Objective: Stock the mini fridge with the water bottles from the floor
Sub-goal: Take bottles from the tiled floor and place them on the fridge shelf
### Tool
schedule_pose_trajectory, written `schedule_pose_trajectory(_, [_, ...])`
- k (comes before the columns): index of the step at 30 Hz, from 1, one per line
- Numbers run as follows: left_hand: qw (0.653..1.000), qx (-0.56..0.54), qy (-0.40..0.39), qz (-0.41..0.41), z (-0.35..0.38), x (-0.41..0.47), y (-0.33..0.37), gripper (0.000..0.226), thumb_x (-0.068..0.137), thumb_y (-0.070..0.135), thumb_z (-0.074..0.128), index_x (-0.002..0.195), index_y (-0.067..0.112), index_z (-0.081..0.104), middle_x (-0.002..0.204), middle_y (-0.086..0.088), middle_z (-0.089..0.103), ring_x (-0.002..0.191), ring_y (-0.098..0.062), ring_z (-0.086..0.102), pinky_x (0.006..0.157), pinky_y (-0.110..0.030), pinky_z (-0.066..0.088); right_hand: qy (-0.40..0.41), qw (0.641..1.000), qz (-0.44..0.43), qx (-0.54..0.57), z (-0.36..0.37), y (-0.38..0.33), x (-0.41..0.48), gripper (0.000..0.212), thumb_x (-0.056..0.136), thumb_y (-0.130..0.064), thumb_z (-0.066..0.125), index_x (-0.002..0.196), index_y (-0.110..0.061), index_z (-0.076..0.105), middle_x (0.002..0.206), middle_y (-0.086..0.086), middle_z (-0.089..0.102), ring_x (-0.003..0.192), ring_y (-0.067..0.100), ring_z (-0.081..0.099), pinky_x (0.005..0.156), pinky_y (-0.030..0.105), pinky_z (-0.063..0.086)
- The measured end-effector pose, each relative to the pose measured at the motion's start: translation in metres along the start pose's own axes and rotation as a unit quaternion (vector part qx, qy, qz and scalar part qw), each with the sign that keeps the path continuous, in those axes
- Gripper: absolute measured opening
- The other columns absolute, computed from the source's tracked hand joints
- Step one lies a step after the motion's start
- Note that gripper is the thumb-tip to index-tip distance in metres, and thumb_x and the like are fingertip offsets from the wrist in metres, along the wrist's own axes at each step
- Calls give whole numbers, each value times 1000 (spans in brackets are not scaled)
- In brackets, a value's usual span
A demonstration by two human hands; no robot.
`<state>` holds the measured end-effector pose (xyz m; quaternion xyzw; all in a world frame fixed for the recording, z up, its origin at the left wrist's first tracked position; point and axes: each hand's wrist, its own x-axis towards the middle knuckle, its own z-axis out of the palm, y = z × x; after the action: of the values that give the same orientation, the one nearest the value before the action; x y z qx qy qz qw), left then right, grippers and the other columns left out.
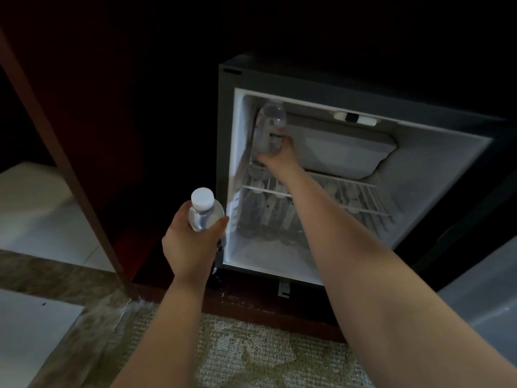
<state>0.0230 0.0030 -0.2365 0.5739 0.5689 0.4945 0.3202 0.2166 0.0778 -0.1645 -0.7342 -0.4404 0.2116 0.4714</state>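
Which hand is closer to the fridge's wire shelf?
Right. The right hand is inside the fridge, just above the wire shelf; the left hand is outside, at the front left edge.

Clear glossy plastic near bottle [205, 219] with matt white ribbed cap [202, 198], same clear plastic on far bottle [270, 127], smooth white plastic fridge liner [436, 169], white coated wire shelf [361, 198], matt dark fridge casing [279, 79], rough woven carpet [251, 354], polished dark wood panel [92, 121].
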Motion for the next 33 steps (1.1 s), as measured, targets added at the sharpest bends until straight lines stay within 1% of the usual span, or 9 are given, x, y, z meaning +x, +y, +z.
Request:
schedule_pose_trajectory(3, [1000,-4,5,-10,1,0,-3,54,73,28,79,122,17,61,111,0,68,104,-17,62,79,-23,40,4,1000,0,-9,5,9,-1,58,80,-25,75,127,-15,44,122,3,59,112,21,56,82,25,40])
schedule_pose_trajectory(10, [1000,-4,5,-15,2,-1,-7,53,71,28,80,121,17,62,108,1,69,100,-14,63,79,-23,41,6,999,-19,27,9,12,7,56,81,-20,74,129,-17,44,124,2,58,118,23,55,86,27,41])
schedule_pose_trajectory(16, [1000,-2,-8,-4,-1,1,-3,49,71,26,80,116,16,64,101,4,67,95,-13,60,77,-23,39,0,999,-24,44,11,18,7,55,82,-23,72,130,-18,46,125,1,58,119,22,54,101,38,44])
schedule_pose_trajectory(20, [999,29,-26,0,-6,5,-4,52,70,34,80,116,15,64,104,-1,69,96,-18,64,74,-24,40,10,999,5,35,16,23,-4,49,83,-34,68,127,-21,49,120,-2,62,112,19,59,91,33,46])
schedule_pose_trajectory(25, [998,8,-54,-44,-17,10,7,45,66,37,81,105,19,67,92,5,69,87,-12,63,75,-28,45,118,988,-71,70,9,29,-54,46,87,-9,58,132,-15,46,116,-1,60,91,8,55,77,16,43])
schedule_pose_trajectory(27, [994,-16,-83,-74,-22,16,13,40,62,34,83,96,19,69,88,5,70,87,-14,65,79,-33,51,70,987,-86,119,8,37,-81,52,81,-2,57,129,-15,44,109,1,58,88,9,54,70,13,44])
schedule_pose_trajectory(29, [988,-41,-117,-90,-26,20,21,36,61,31,84,92,19,70,86,5,70,87,-14,66,80,-32,53,-49,983,-81,159,5,48,-104,59,74,-1,61,127,-18,43,105,-1,55,89,6,54,72,17,46])
schedule_pose_trajectory(31, [983,-64,-150,-86,-28,20,33,37,60,30,84,93,19,70,87,5,71,88,-13,67,81,-31,53,-185,974,-58,120,2,56,-123,70,76,4,67,135,-19,38,113,-9,53,101,-1,53,85,23,47])
schedule_pose_trajectory(33, [979,-78,-174,-72,-26,17,46,42,59,30,84,97,19,70,89,4,72,88,-12,68,83,-32,54,-256,963,-28,79,1,59,-132,82,74,-5,77,142,-20,33,132,-8,49,120,5,49,102,30,43])
